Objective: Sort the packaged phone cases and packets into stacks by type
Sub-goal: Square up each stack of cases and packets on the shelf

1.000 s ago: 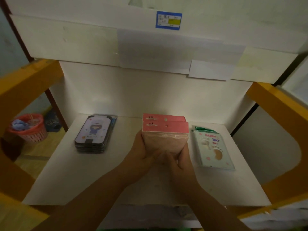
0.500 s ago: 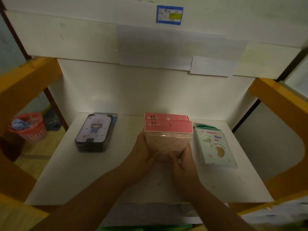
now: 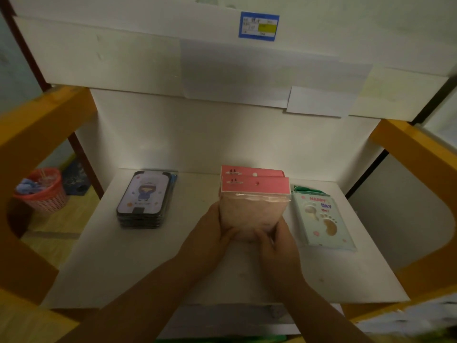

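On a white shelf (image 3: 138, 263) stand three groups. At the left is a stack of dark-rimmed phone cases (image 3: 144, 200) with a cartoon figure on top. In the middle, pink packets (image 3: 254, 201) with pink header cards are held between both hands; my left hand (image 3: 212, 233) grips the near left side and my right hand (image 3: 277, 241) grips the near right corner. A second pink header card (image 3: 249, 171) shows just behind the front one. To the right lie pale packets (image 3: 321, 221) printed "HAPPY DAY" with a footprint.
Orange frame beams run along the left (image 3: 37, 134) and right (image 3: 415, 154) of the shelf. A white back wall carries a blue label (image 3: 258, 26). A red basket (image 3: 42, 189) sits on the floor at the left.
Both hands stay on the pink packets; the packets and hands have barely shifted. The view has moved slightly.
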A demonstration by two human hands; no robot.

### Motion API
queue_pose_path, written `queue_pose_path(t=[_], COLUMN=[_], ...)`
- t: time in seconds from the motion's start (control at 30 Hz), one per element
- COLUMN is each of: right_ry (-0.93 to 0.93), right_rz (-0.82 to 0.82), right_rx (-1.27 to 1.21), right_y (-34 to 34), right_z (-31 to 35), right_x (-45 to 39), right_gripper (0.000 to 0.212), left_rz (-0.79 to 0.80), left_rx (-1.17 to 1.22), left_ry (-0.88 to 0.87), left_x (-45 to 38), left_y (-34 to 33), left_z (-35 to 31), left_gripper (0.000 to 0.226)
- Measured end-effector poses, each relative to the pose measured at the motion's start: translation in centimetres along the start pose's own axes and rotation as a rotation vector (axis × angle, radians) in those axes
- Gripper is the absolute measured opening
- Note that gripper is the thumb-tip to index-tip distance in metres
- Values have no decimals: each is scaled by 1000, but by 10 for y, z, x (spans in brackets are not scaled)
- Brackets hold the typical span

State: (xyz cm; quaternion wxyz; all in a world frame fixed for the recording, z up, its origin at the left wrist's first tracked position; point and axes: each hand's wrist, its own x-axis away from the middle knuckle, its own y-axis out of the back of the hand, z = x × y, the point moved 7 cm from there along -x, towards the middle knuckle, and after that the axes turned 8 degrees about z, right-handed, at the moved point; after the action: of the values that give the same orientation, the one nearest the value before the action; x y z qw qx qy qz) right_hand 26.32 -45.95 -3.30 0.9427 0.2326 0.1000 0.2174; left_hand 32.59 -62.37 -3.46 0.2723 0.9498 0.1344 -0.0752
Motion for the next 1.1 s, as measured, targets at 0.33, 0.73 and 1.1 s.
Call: queue_pose_path(t=[0.33, 0.73, 1.1], right_ry=[-297, -488, -371], right_rz=[294, 366, 301], right_rx=[-44, 71, 269], right_y=[-4, -21, -28], right_z=[30, 16, 13], right_x=[-48, -76, -74], right_gripper=[24, 28, 51], left_rz=[-97, 104, 125], left_rx=[112, -110, -406], left_ry=[401, 663, 758], left_x=[-16, -36, -28], left_y=[33, 30, 27], left_z=[12, 35, 32], left_gripper=[35, 60, 68])
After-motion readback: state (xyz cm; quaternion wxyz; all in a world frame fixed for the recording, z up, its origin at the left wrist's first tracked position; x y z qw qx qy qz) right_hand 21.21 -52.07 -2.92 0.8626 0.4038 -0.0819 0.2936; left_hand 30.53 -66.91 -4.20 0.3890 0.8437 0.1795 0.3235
